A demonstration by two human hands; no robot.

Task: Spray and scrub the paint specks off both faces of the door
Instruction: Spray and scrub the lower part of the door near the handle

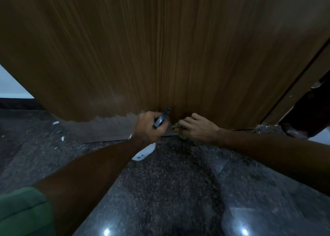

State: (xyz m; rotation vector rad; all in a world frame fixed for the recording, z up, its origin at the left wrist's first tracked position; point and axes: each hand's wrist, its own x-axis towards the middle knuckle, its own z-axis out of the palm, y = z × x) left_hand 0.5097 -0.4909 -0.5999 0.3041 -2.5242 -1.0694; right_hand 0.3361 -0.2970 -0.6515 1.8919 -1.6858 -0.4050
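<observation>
The door [160,48] stands upright ahead, its bottom edge just above the floor [160,182]. Both hands are low against it: the left hand [148,126] grips a spray bottle [161,118], and just right of it the right hand [198,128] holds a scrubber [175,126] at the door's foot. The door frame [294,92] stands to the right.

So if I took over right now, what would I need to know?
Left hand: grips a dark spray bottle, nozzle aimed at the foot of the door.
Right hand: fingers curled on a small scrubbing pad, pressed low on the door near the floor.
Done: cannot tell which parts are clean; the picture is dim and blurred.
Left: finish this bottom strip, check the rest of this face, then do the other face, which is out of sight. A white scrap lies under the left wrist.
</observation>
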